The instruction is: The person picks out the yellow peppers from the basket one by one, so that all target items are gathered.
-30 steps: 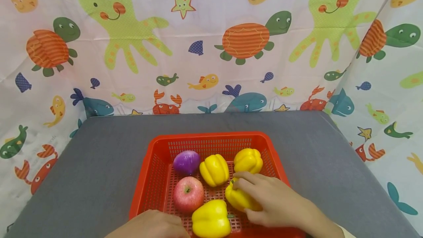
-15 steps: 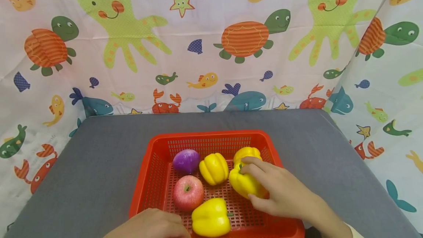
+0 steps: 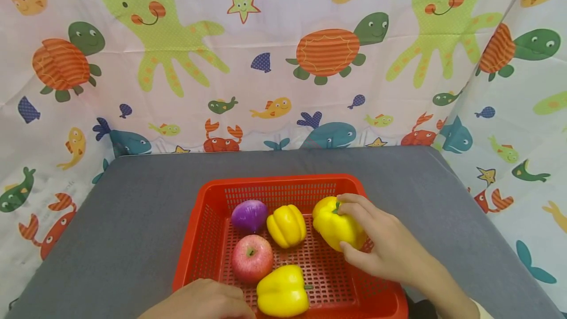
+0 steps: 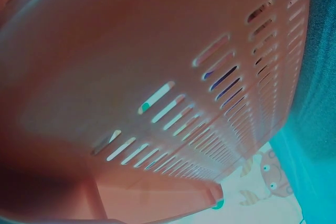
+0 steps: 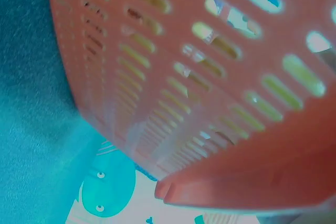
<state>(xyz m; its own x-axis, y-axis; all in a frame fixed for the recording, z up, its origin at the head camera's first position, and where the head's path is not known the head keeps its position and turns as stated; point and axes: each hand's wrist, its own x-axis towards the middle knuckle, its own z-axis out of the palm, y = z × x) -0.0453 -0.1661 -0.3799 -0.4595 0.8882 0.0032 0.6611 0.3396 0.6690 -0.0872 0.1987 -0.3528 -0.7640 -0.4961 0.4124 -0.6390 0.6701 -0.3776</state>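
While the right hand [image 3: 387,244] half-curls its fingers and thumb round 1 yellow pepper [image 3: 335,230] at the far right of the red basket [image 3: 280,179], I'd ease it gently past the rear pepper [image 3: 323,205], though I can't tell what the left hand [image 3: 207,299], near left, grips.

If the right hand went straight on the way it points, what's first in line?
Likely the far-right yellow pepper, just beyond the held yellow pepper in the right hand. They overlap in the head view; can't tell if they already touch.
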